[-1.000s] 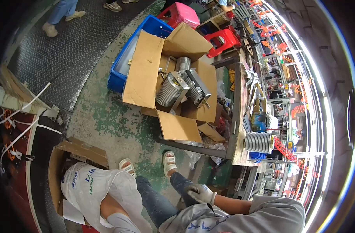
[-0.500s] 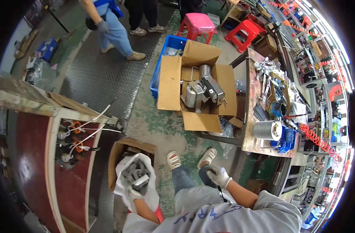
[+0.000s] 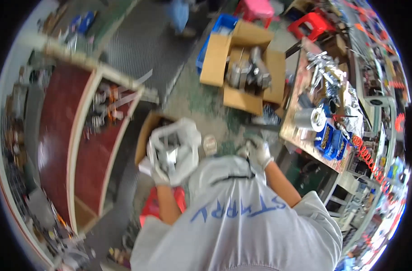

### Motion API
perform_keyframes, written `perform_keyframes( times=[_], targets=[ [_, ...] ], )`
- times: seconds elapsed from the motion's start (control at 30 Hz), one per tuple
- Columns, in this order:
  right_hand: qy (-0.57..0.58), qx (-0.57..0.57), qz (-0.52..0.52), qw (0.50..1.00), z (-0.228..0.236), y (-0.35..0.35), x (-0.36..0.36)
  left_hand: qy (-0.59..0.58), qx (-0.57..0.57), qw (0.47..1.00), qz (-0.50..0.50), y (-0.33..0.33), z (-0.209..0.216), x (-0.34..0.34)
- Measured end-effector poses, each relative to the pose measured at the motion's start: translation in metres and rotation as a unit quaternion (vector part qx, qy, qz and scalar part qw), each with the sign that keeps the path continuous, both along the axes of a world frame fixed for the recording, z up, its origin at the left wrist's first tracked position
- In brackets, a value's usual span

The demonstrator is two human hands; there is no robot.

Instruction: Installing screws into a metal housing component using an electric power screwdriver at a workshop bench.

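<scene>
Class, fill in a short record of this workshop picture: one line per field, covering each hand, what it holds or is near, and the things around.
Left hand: gloved left hand at the white plastic bag, apparently gripping it
Bag position: in a small cardboard box on the floor
Right hand: gloved right hand, near the knee; hold unclear
Further off: open carton of metal parts, blue crate
Right side: cluttered workbench

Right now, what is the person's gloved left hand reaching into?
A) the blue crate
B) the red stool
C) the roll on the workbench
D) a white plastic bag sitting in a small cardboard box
D: the left hand is at the white plastic bag, which sits in the small cardboard box beside the person's knees.
</scene>
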State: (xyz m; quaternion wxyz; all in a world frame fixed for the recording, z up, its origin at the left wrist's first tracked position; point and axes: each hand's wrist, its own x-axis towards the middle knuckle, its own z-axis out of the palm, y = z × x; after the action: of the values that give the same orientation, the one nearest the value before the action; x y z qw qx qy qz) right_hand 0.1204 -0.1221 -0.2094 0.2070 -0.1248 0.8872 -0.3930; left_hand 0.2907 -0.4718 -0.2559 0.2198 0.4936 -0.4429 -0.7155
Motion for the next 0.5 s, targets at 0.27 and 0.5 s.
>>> perform_keyframes(
  times=[0.27,0.5],
  targets=[
    [-0.014,-0.028,-0.064,0.997,-0.021,0.023,-0.013,-0.150,0.023,0.988,0.034,-0.018,-0.048,0.028],
    [-0.006,-0.045,-0.037,0.998,-0.038,0.038,-0.011,-0.358,-0.296,0.874,-0.144,-0.039,-0.089,0.060]
  ],
)
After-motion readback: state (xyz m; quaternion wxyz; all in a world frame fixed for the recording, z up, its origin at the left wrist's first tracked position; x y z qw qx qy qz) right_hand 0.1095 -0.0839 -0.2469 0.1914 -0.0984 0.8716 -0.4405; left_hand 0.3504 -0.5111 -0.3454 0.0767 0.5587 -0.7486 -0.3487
